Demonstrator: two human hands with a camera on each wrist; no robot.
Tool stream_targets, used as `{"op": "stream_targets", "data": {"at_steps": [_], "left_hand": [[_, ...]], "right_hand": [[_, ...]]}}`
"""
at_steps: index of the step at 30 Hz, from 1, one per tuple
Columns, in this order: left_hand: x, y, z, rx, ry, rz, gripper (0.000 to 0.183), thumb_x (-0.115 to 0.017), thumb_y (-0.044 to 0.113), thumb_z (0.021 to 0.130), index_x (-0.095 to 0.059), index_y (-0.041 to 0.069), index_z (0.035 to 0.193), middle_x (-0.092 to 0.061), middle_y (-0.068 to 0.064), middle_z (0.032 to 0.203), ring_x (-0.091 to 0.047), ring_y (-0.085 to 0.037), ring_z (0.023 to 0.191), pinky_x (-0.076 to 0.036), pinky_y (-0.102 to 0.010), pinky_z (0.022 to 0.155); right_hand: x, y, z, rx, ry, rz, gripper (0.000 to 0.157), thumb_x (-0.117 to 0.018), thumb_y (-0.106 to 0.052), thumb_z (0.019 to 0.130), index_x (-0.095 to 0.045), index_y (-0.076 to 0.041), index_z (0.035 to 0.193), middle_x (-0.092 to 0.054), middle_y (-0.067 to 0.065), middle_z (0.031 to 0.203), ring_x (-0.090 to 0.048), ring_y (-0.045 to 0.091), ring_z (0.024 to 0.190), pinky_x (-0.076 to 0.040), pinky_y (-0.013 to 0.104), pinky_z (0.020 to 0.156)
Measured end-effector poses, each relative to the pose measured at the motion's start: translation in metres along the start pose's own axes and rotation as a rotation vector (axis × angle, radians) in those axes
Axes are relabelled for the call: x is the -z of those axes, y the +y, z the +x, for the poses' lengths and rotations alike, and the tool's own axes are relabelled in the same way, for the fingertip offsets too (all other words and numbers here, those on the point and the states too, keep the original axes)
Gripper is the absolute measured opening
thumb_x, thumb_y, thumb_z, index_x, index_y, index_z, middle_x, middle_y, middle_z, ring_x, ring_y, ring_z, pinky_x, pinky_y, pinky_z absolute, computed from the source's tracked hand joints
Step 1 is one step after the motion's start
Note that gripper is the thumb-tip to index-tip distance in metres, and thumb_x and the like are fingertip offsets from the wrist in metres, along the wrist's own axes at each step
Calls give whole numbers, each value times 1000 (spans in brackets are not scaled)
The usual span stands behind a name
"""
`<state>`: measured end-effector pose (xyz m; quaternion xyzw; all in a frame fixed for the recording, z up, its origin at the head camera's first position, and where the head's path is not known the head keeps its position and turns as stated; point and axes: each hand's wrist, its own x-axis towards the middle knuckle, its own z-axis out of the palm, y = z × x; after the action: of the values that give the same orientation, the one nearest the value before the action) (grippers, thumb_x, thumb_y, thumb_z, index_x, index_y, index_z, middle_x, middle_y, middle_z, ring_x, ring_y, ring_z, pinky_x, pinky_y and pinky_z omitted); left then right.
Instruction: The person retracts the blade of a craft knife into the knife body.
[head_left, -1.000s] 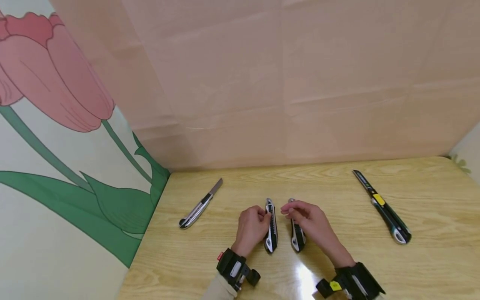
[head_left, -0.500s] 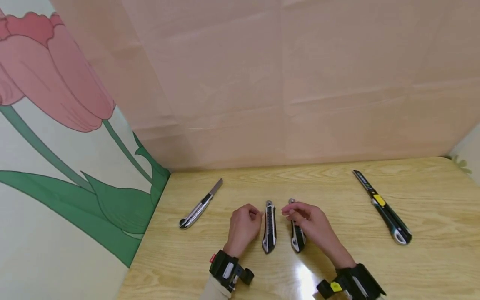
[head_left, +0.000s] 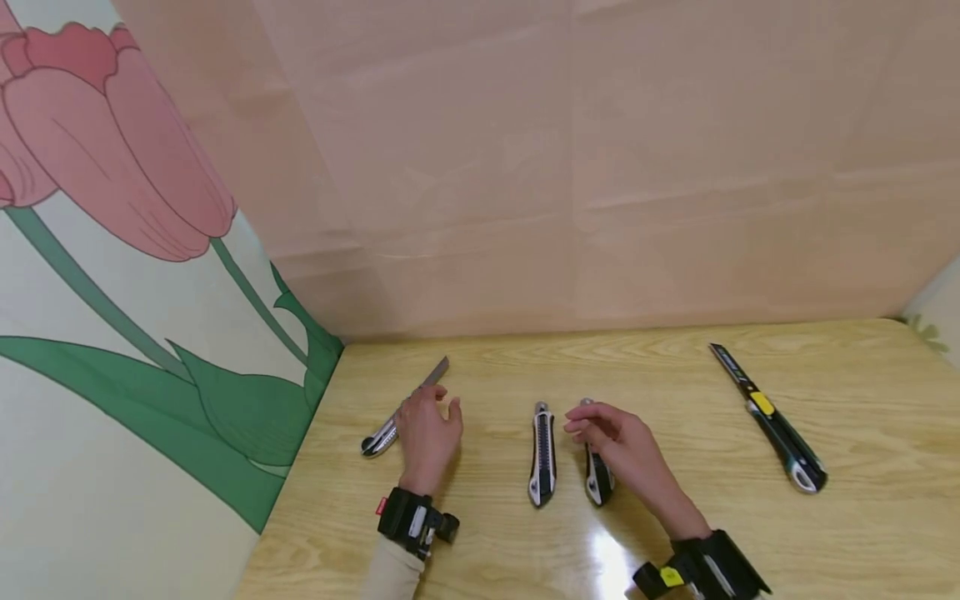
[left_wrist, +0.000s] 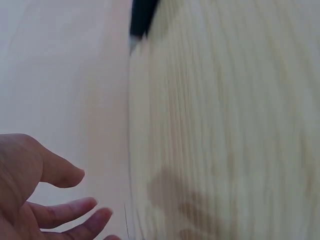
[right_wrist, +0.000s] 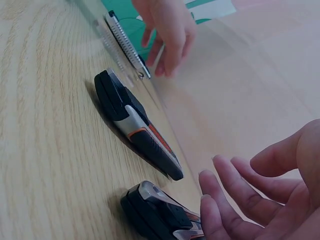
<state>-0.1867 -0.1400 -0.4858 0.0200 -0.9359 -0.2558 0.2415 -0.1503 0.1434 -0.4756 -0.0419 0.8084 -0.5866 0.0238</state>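
Observation:
My left hand is over the silver snap-off cutter at the left, overlapping its middle in the head view; the cutter's blade sticks out beyond the fingers. In the left wrist view its fingers are parted with nothing between them. Loosely bent, my right hand hovers over a black and silver utility knife, partly covering it. The right wrist view shows its fingers spread apart and holding nothing, beside that knife. Between the hands lies a similar utility knife.
A larger black cutter with a yellow slider lies on the right of the wooden table. A beige cloth hangs behind the table, and a wall with a painted tulip stands at the left.
My left hand has let go of the middle utility knife and moved left over the silver cutter, its fingers loosening. The right hand has stayed almost still.

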Motion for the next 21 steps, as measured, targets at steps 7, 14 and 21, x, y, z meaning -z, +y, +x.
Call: {"op": "stream_targets", "data": {"at_steps": [7,14,21], "left_hand": [[7,-36,8,60,-5,70,32,-77,22,92,-69,-1,114,-65,-20,118,-59,-45,112,-36,-63,107],[19,-50,19,136,-96,128,45,-78,28,91,-66,-3,121,-67,-23,109,-62,-50,100,-44,-69,90],[25,-55,23,190,-166,193,41,-77,29,91,-67,-2,115,-63,-21,101,-59,-46,96,-48,-63,80]], "right_hand": [[-1,1,0,22,4,-8,20,-57,-10,106,-68,-3,122,-74,12,111,-72,31,98,-60,31,79],[-4,-2,4,103,11,-19,22,-58,-5,104,-65,-2,124,-73,15,107,-71,32,95,-60,30,75],[-6,-4,6,89,-7,-20,24,-56,-4,103,-64,-2,126,-73,15,108,-72,32,96,-61,38,77]]}}
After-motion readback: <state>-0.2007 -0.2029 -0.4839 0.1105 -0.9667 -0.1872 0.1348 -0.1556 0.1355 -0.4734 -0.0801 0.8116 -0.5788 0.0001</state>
